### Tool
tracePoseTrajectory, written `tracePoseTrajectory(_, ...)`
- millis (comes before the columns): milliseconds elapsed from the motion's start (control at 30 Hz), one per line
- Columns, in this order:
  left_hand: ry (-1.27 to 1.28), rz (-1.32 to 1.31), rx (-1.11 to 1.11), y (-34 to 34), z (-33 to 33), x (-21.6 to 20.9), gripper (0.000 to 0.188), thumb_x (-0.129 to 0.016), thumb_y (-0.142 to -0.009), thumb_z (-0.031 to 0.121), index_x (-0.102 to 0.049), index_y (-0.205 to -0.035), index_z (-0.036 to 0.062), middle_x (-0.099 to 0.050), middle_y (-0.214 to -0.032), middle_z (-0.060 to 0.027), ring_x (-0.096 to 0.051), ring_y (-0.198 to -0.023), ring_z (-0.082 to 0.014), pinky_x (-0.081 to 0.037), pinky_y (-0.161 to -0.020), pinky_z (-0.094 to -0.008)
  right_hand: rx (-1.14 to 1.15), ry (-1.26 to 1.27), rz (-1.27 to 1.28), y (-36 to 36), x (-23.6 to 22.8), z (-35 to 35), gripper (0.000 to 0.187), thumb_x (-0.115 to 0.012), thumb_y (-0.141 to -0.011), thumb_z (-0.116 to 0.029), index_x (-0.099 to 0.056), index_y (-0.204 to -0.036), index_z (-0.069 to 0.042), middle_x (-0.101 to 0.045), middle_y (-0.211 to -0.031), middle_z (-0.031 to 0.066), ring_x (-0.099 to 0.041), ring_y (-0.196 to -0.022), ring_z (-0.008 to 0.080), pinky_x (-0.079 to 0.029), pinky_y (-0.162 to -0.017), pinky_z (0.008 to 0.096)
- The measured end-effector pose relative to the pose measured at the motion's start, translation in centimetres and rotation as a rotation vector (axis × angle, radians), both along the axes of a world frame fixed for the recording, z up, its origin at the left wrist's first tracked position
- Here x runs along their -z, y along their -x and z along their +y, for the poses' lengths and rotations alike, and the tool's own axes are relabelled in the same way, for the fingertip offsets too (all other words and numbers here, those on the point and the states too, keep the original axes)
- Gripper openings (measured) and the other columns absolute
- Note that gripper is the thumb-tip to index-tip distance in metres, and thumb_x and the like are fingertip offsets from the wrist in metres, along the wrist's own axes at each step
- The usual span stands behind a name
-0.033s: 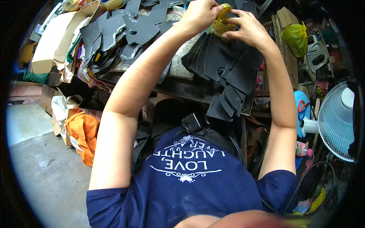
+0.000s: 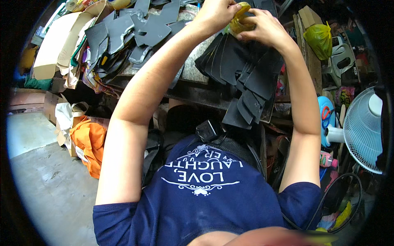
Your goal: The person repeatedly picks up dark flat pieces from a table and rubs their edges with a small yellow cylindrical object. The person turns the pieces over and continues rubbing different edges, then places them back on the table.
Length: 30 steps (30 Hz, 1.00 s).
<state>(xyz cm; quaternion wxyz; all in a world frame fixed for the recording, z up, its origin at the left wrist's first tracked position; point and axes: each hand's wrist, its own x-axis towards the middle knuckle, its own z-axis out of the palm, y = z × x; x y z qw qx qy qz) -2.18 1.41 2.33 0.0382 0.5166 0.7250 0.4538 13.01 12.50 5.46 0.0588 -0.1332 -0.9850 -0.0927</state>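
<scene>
At the far edge of the view, my left hand point(image 2: 217, 16) pinches the rim of a yellow, see-through container point(image 2: 242, 23). My right hand point(image 2: 264, 28) curls around its other side, thumb low and fingers near the top. What the container holds cannot be made out. Just below it lies a fanned stack of black, flat cut pieces point(image 2: 230, 61), some reaching over the near table edge. More black cut pieces point(image 2: 152, 33) are heaped to the left, beyond my left forearm.
A cardboard box point(image 2: 53, 49) stands at the far left, above an orange cloth point(image 2: 88, 139). On the right are a white fan point(image 2: 363, 131), red-handled scissors point(image 2: 326, 115), a pink-capped bottle point(image 2: 328, 160) and a tied yellow-green bag point(image 2: 319, 41). The worktop point(image 2: 195, 67) is speckled grey.
</scene>
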Motion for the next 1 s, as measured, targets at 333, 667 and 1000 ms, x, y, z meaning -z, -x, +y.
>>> tracePoseTrajectory(333,-0.031,-0.013,-0.025,-0.8,-0.2,-0.6,0.031,-0.059,-0.091,0.029,-0.07,-0.094,0.0002,-0.069,-0.089,-0.0225,-0.068,-0.087,-0.0372,-0.052,-0.077,-0.044,0.099,0.293,0.033,-0.3,-3.6,-2.6,0.046,-0.072,-0.074,-0.054,-0.076,-0.098,-0.014,-0.064,-0.117,0.013,-0.06,-0.107,0.0349,-0.042,-0.09,0.0497)
tracePoseTrajectory(667,0.115,0.274,-0.001,-1.2,-4.1,-0.4,0.035,-0.065,-0.088,0.034,-0.069,-0.096,0.0005,-0.068,-0.091,-0.0218,-0.067,-0.09,-0.0353,-0.053,-0.08,-0.0438,-0.176,0.193,0.393,-6.9,-3.1,-4.3,0.036,-0.075,-0.081,-0.034,-0.071,-0.106,-0.009,-0.064,-0.12,0.012,-0.059,-0.113,0.0299,-0.044,-0.097,0.0405)
tracePoseTrajectory(1000,0.286,0.198,-0.085,-6.4,-7.8,2.3,0.072,-0.086,-0.067,0.033,-0.048,-0.117,-0.0013,-0.062,-0.103,-0.0236,-0.061,-0.101,-0.0403,-0.051,-0.086,-0.0458,-0.014,0.712,0.737,-9.0,-0.2,-8.2,0.049,-0.071,-0.086,-0.01,-0.056,-0.133,-0.008,-0.063,-0.121,0.0113,-0.059,-0.108,0.0203,-0.045,-0.097,0.0345)
